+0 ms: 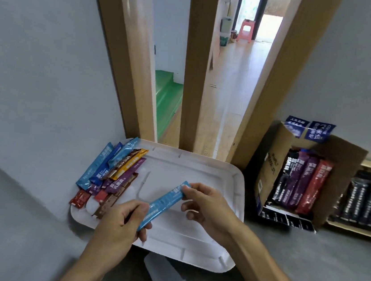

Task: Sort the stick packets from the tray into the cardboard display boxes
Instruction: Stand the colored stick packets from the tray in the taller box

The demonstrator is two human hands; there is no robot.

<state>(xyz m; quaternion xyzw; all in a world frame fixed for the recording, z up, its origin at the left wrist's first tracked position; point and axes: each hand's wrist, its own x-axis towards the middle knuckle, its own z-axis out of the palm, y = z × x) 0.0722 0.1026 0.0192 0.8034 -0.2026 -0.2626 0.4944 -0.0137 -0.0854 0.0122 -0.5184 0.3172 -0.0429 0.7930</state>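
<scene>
Light-blue glossy stick packet looked light, floppy, slick; left grip pinched lower end, right grip upper end.

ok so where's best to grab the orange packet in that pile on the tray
Pinch the orange packet by its far end, which sticks out clear on top of the pile. Come in from the right, over the bare part of the tray; its near end looks tucked among the others.

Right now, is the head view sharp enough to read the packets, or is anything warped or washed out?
Head view: print on the blue packet is blurred, unreadable; door posts splay from wide-angle distortion; far doorway is blown out.
</scene>
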